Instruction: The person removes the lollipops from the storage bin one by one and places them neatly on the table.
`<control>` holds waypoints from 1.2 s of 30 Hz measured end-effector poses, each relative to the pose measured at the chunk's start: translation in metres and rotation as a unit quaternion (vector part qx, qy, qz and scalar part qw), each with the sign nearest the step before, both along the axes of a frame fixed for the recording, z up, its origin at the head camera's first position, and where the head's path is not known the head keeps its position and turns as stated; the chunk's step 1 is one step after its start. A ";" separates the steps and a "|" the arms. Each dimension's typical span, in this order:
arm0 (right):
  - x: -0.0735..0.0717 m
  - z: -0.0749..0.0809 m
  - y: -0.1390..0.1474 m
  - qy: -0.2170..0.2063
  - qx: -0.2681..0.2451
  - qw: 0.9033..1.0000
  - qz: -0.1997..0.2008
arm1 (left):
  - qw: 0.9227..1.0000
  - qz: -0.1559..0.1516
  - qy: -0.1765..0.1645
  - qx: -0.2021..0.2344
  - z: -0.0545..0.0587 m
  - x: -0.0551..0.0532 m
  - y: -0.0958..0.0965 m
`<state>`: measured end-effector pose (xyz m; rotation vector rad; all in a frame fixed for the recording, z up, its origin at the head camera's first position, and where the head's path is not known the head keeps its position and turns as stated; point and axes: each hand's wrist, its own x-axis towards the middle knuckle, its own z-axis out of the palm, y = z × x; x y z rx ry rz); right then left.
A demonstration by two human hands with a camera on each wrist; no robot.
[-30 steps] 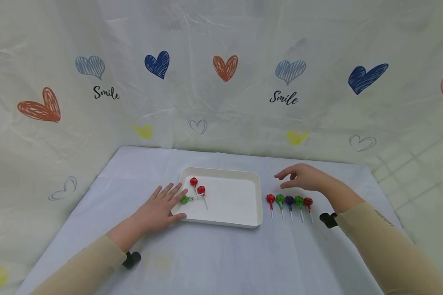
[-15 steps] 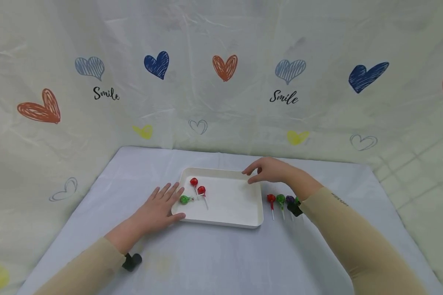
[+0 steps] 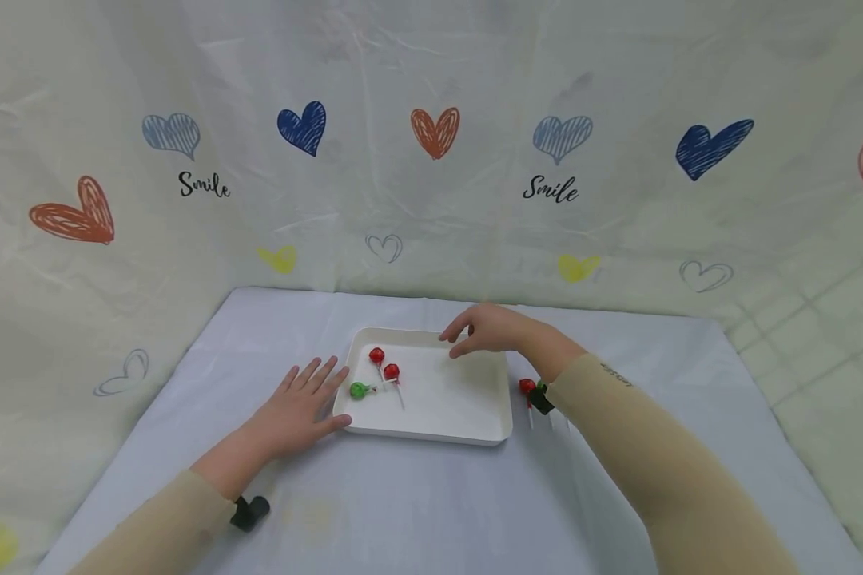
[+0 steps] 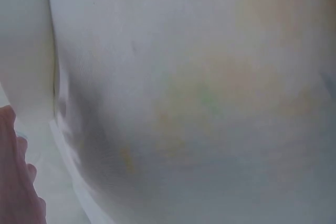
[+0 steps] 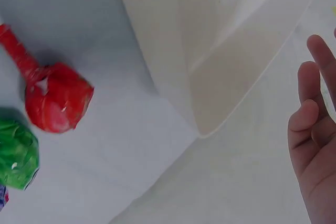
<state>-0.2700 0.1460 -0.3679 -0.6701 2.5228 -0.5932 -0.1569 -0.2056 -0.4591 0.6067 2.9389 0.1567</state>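
A white tray (image 3: 453,403) holds two red lollipops, one farther back (image 3: 377,355) and one nearer (image 3: 391,371), plus a green lollipop (image 3: 359,390). My left hand (image 3: 288,417) lies with spread fingers at the tray's left edge; in the left wrist view only part of that hand (image 4: 20,179) shows. Over the tray's far right part hovers my right hand (image 3: 492,329), its fingers loosely bent. Nothing is between that thumb and fingers in the right wrist view. Right of the tray, a red lollipop (image 5: 59,98) and a green one (image 5: 17,153) lie side by side.
A sliver of purple wrapper (image 5: 2,196) shows beyond the green lollipop; my right forearm hides most of that row. White cloth (image 3: 374,503) covers the table. Behind it hangs a pale backdrop (image 3: 496,231) printed with hearts. Small black devices sit at both wrists.
My right hand has moved left from above the lollipop row to over the tray, and its forearm now covers most of the row. My left hand has shifted slightly left.
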 end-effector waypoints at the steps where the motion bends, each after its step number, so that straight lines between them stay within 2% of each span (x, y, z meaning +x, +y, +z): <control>1: -0.001 -0.002 -0.003 0.000 0.002 1.000 0.002 | 1.000 0.001 0.000 0.001 0.000 0.000 0.000; 8: -0.007 -0.015 -0.028 0.002 0.024 0.999 0.026 | 1.000 0.002 0.003 0.010 0.001 0.001 -0.001; 19: -0.003 -0.027 -0.066 0.040 0.088 0.992 0.082 | 1.000 -0.003 0.004 0.009 -0.001 0.000 -0.002; 28: -0.002 -0.033 -0.089 0.069 0.093 0.986 0.123 | 1.000 -0.006 0.005 0.015 0.001 -0.001 0.000; 36: 0.000 -0.036 -0.102 0.052 0.101 0.986 0.120 | 1.000 -0.003 0.005 0.011 -0.001 -0.001 -0.003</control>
